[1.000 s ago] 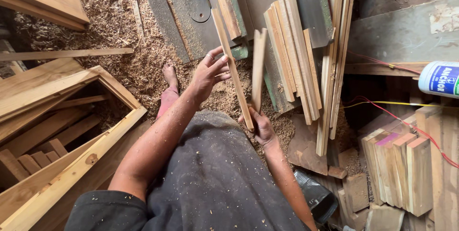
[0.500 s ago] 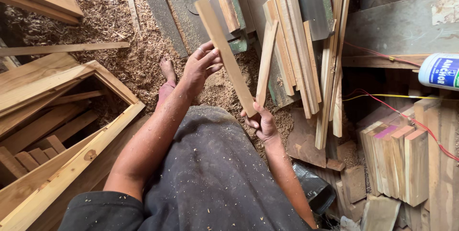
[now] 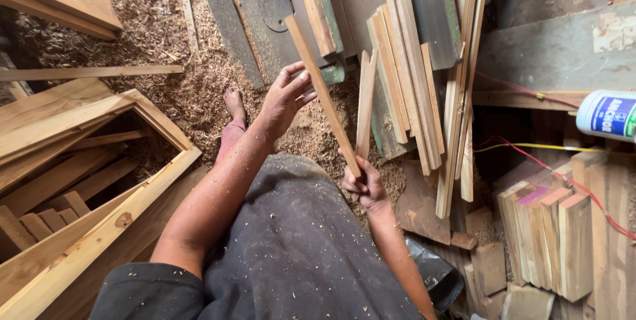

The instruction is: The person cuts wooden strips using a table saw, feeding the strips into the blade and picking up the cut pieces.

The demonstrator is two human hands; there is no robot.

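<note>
R hand [image 3: 363, 184] is gripping the low end of a thin wood strip [image 3: 322, 95], fingers curled tight round it, prob. to steady it. L hand [image 3: 286, 98] is touching its mid part, fingers loosely spread. Strip is slanting up over sawdust floor [image 3: 165, 42], just left of leaning planks [image 3: 404, 75].

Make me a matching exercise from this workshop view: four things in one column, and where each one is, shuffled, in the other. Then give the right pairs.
Things:
1. wooden slat
2. white bottle
3. red wire
4. bare foot

Places:
A. on the sawdust, left of the left hand
B. gripped at its lower end by the right hand
C. at the right edge of the view
D. running across the stacked wood blocks

Pairs: 1-B, 2-C, 3-D, 4-A
</note>
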